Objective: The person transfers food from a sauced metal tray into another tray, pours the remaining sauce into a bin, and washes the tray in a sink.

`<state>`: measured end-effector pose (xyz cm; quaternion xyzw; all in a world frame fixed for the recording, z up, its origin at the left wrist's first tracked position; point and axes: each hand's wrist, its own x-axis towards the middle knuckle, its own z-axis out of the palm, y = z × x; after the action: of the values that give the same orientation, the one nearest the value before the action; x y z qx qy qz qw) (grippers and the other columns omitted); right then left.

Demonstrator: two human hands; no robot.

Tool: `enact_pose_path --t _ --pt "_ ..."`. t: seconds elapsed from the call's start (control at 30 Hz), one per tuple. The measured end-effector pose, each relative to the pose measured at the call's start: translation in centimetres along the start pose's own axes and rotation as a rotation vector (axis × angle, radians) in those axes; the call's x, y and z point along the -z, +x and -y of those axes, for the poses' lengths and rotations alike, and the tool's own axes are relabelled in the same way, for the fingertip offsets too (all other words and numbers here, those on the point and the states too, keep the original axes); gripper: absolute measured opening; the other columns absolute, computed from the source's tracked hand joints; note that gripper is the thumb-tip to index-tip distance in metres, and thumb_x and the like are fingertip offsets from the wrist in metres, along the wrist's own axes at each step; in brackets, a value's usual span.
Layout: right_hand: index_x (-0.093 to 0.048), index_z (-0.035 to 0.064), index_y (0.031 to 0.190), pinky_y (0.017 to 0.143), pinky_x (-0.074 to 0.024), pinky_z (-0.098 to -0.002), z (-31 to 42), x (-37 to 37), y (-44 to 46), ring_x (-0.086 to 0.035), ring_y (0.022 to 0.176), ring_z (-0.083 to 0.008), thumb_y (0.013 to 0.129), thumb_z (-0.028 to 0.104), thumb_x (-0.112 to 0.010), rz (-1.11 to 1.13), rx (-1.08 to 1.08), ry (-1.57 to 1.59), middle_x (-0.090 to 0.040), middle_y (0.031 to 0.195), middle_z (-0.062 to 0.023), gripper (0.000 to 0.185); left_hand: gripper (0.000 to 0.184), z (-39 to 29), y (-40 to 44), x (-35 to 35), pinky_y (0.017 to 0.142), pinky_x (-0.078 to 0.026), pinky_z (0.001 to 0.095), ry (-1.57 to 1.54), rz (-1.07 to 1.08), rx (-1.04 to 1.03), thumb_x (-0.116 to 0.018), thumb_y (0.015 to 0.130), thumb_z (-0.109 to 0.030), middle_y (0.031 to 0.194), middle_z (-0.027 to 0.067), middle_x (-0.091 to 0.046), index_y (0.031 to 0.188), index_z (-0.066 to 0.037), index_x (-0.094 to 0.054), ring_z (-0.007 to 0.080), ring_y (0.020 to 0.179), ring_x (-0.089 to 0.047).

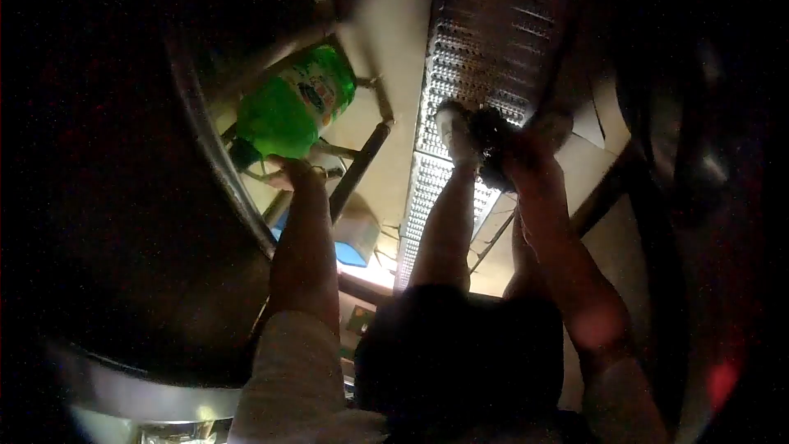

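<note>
My left hand (pixel 288 173) is at the cap end of a large bottle of green liquid (pixel 283 115), its fingers closed about the neck. The bottle lies tilted, with its dark cap toward the lower left and a label on its side. To the right, my right hand (pixel 538 148) is in shadow, closed on a dark, shaggy, glinting clump (pixel 493 144). What this clump is cannot be made out. It is over a long metal panel (pixel 477 57) with rows of small raised holes or bumps, close to my foot (pixel 450 127).
A tubular metal frame (pixel 362 168) stands around the bottle. Below it is a box with a blue part (pixel 352 253). A big dark round rim (pixel 193 107) curves along the left. Pale floor (pixel 390 41) shows beside the metal panel, and much of the view is dark.
</note>
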<state>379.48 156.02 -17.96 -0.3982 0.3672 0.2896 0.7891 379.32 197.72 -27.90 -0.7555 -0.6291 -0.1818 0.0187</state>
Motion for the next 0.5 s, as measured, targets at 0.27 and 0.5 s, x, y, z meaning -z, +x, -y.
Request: enact_pose_path --t 0.27,0.5 --pt "-0.055 -0.0018 0.116 0.086 -0.0450 -0.0317 -3.8 1.3 1.9 -0.058 0.096 -0.0189 0.092 0.016 -0.050 -0.002 0.106 -0.255 -0.062 0.106 -0.0109 0.030 0.051 1.2 2.1 -0.1 0.076 -0.047 0.0518 0.517 0.123 -0.324 -0.061 0.081 -0.044 0.120 0.0127 -0.049 0.121 -0.015 -0.049 0.0319 0.104 -0.050" --pt "-0.049 -0.0002 0.120 0.089 -0.0445 -0.0324 -3.0 -0.6 0.8 -0.057 0.100 -0.0221 0.091 0.018 -0.050 0.123 -0.072 0.166 -0.061 0.109 -0.0123 0.035 0.047 -3.8 -3.9 7.8 0.079 -0.044 0.0417 -0.394 0.517 0.233 -0.060 0.082 -0.040 0.099 0.0139 -0.056 0.107 -0.001 -0.054 0.0271 0.085 -0.053"
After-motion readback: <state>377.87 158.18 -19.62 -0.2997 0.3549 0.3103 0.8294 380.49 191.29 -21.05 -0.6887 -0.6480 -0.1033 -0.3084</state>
